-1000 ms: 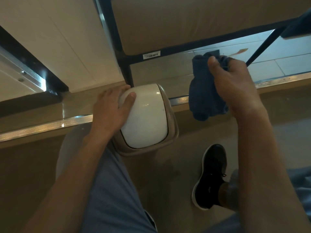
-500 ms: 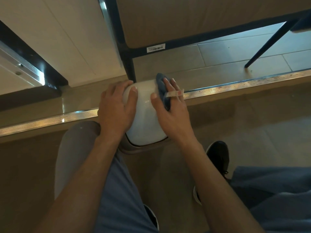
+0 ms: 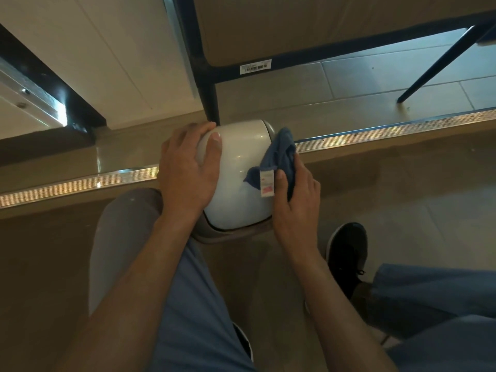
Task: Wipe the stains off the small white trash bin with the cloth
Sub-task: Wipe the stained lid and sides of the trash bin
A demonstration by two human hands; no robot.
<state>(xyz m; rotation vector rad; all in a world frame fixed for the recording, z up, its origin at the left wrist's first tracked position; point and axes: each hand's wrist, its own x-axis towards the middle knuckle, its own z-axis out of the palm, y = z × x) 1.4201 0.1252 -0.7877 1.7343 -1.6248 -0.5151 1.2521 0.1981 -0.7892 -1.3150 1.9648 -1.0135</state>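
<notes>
1. Sliding nearer since half a second ago, the blue cloth (image 3: 279, 154) is travelling down the right side of the small white trash bin (image 3: 239, 167), which is sitting unmoved on the floor against the metal-edged step (image 3: 80, 181).
2. The left hand (image 3: 185, 170) is cupping the lid, its grip curled over the dome and steadying it.
3. The right hand (image 3: 295, 200) is pinching the cloth, thumb beside its white tag (image 3: 267, 183).
4. Wiping is probably just getting going; I am not making out any stains.

The trash bin (image 3: 236, 183) stands between the fingers of the left hand (image 3: 185, 167) and right hand (image 3: 298, 202). The cloth (image 3: 280, 154) lies between the right fingers and the bin.
</notes>
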